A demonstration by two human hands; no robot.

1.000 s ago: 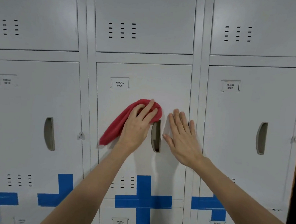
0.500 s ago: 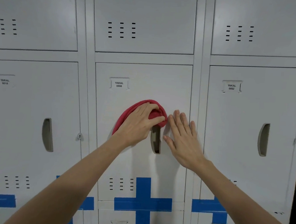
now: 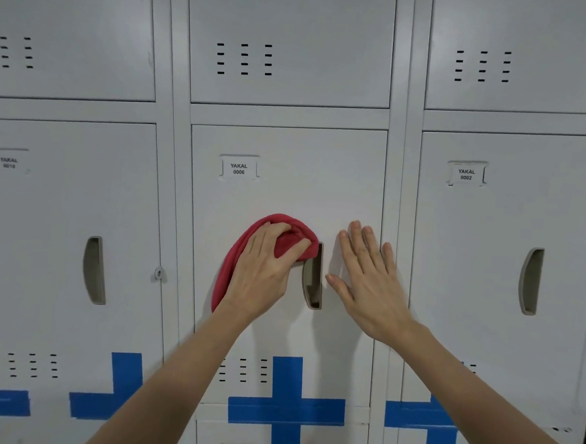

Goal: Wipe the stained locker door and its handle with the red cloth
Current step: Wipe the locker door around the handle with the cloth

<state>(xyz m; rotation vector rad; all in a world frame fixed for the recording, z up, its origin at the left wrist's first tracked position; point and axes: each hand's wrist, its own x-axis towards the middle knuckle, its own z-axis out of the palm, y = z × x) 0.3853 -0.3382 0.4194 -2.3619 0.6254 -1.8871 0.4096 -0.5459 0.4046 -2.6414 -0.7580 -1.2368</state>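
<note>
Since the earlier frames, the left hand [image 3: 264,271] has curled its fingers tighter into the red cloth [image 3: 248,250] and brought the bunched end against the top of the handle [image 3: 313,278], with more cloth now trailing down to its left. Only the head view is given: that hand is clamped on the cloth against the middle locker door [image 3: 286,194], below the label [image 3: 239,168]. Just right of the handle, the right hand [image 3: 371,285] lies flat on the door, fingers spread apart and holding nothing.
</note>
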